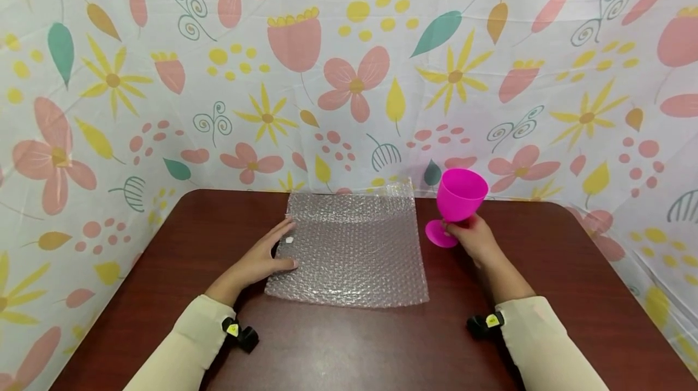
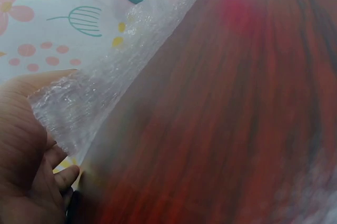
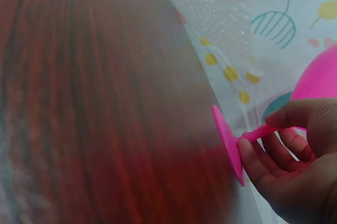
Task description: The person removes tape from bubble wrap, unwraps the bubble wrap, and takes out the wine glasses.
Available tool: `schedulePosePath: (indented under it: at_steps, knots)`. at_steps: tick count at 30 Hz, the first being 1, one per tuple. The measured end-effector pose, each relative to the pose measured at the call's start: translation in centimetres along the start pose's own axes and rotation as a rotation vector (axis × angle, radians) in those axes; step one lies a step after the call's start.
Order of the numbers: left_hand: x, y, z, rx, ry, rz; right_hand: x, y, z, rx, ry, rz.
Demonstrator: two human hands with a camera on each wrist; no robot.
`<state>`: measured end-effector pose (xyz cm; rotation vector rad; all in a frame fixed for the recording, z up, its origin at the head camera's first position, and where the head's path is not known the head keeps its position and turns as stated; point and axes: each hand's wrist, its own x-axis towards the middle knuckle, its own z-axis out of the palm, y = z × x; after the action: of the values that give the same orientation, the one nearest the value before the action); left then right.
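A sheet of clear bubble wrap point(image 1: 354, 251) lies on the dark wooden table, its far end reaching up by the wall cloth. My left hand point(image 1: 264, 254) rests at the sheet's left edge, thumb and fingers spread apart; in the left wrist view, bubble wrap point(image 2: 84, 103) covers part of that hand point(image 2: 23, 145). Right of the sheet, my right hand point(image 1: 477, 239) grips a bright pink plastic goblet point(image 1: 460, 197) by its stem. The goblet leans, bowl up and to the right. In the right wrist view, thumb and fingers of the hand point(image 3: 300, 161) close around the stem above the round base point(image 3: 229, 147).
The reddish-brown table point(image 1: 338, 348) has rounded far corners. Behind it hangs a white cloth point(image 1: 349, 76) printed with flowers and leaves. Black wrist cameras point(image 1: 240, 335) are strapped at both cream sleeves point(image 1: 180, 342). A small white spot point(image 1: 289, 240) shows near the sheet's left edge.
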<state>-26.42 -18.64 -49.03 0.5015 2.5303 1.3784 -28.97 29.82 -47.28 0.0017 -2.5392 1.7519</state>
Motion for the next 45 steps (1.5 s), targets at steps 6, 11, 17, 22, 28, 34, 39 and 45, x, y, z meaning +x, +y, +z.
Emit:
schedulePosePath:
  at_steps: [6,11,17,22,28,34,39,45]
  knots:
    - [0.0,0.1,0.1,-0.007,0.019,0.011,0.0,0.3,-0.2,-0.021,0.01,-0.006]
    - [0.1,0.0,0.2,-0.006,0.033,-0.011,0.1,0.4,-0.2,-0.077,0.013,0.009]
    - [0.0,0.1,0.1,-0.015,0.041,-0.055,0.1,0.6,0.0,-0.091,0.019,0.012]
    - [-0.1,0.2,0.0,-0.016,0.035,-0.055,0.2,0.7,0.1,-0.09,0.019,0.012]
    - [-0.1,0.0,0.0,-0.039,0.04,-0.045,0.2,0.7,0.1,-0.055,0.023,-0.001]
    - [0.0,-0.1,0.5,-0.079,0.05,-0.051,-0.7,0.2,-0.6,-0.075,0.033,0.012]
    - [0.0,-0.3,0.5,-0.128,0.084,-0.077,-1.7,-0.5,-1.1,-0.132,0.027,0.055]
    - [-0.2,0.6,0.0,-0.056,0.212,-0.084,-3.4,-1.7,-1.0,-0.199,-0.082,0.053]
